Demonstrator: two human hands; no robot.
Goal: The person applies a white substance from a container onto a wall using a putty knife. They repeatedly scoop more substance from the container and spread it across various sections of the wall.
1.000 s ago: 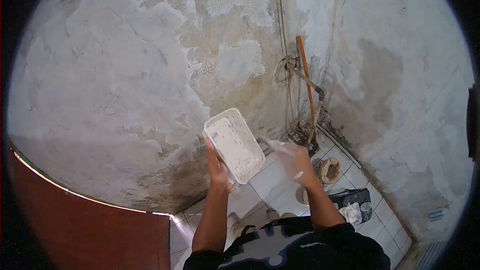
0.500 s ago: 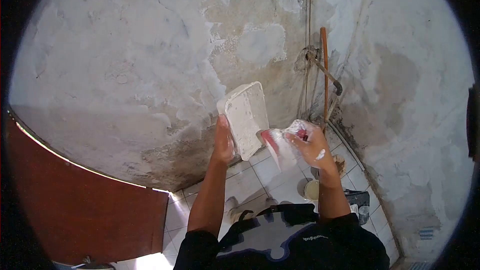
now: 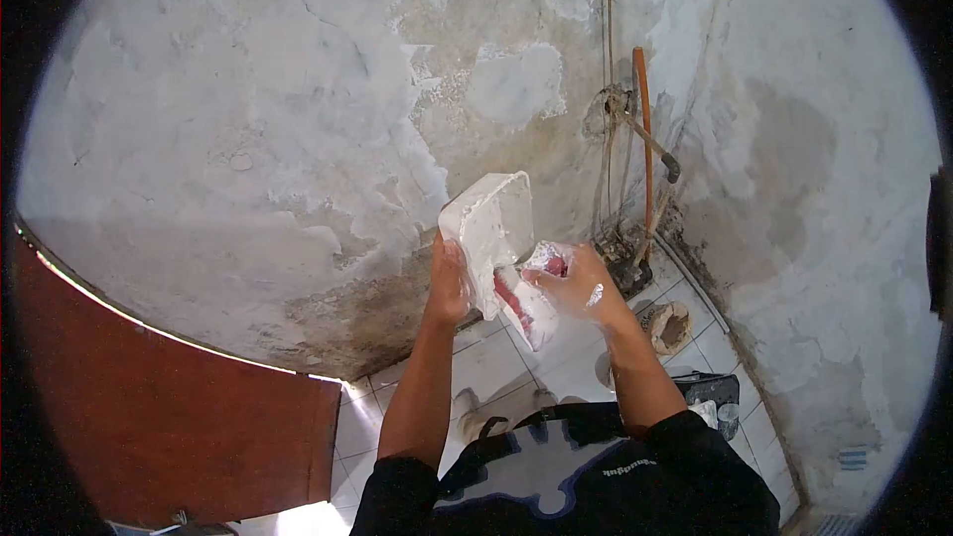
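Observation:
My left hand [image 3: 449, 283] is closed on the side of a white rectangular tub [image 3: 501, 213], which is tilted up and coated inside with white putty. In my right hand [image 3: 579, 283] is a plastering trowel [image 3: 526, 316], red where it shows through thick white putty. Its blade is at the tub's lower right edge, and looks to be touching it. White smears cover the fingers and back of my right hand. How the fingers wrap the handle is partly hidden.
A patchy, partly skimmed wall [image 3: 347, 139] stands ahead, with an orange pipe [image 3: 643, 119] and a bent pipe [image 3: 650, 149] near the corner. On the tiled floor [image 3: 486, 367] are a round container [image 3: 667, 328] and a black case [image 3: 710, 392]. A brown door panel [image 3: 179, 387] is at left.
The trowel in my right hand has moved left and slightly down, against the tub's lower edge. The tub has shifted slightly down and changed its tilt.

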